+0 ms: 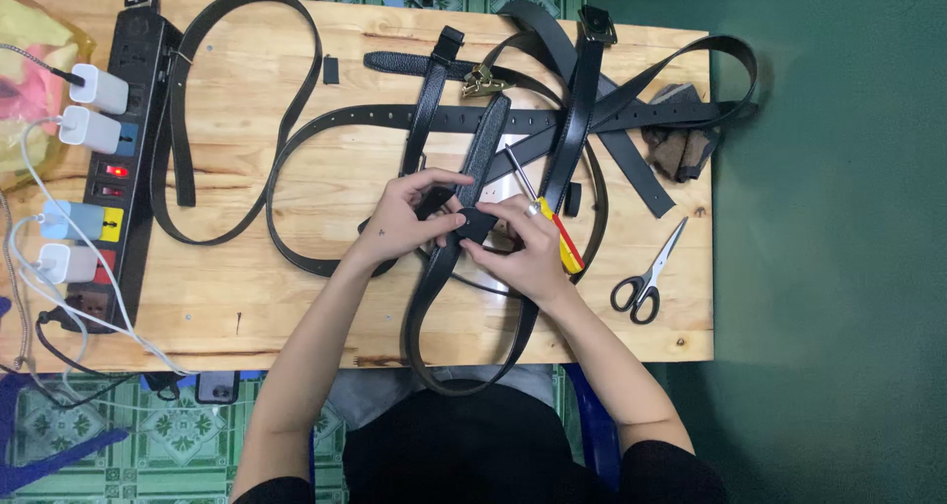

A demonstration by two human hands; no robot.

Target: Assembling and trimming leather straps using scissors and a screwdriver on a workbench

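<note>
while pinching the black belt (449,267) with left hand (400,223) and right hand (528,248) both closed on it, could slip and bump the screwdriver (552,223) beside the belt.

Bare forearms, short black sleeves — a ring (534,208) on one finger.

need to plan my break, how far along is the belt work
Done: can't tell; no belt looks set aside as finished. In hand: left hand and right hand pinch one black belt. Left: several belts lie tangled, a brass buckle loose among them.
</note>
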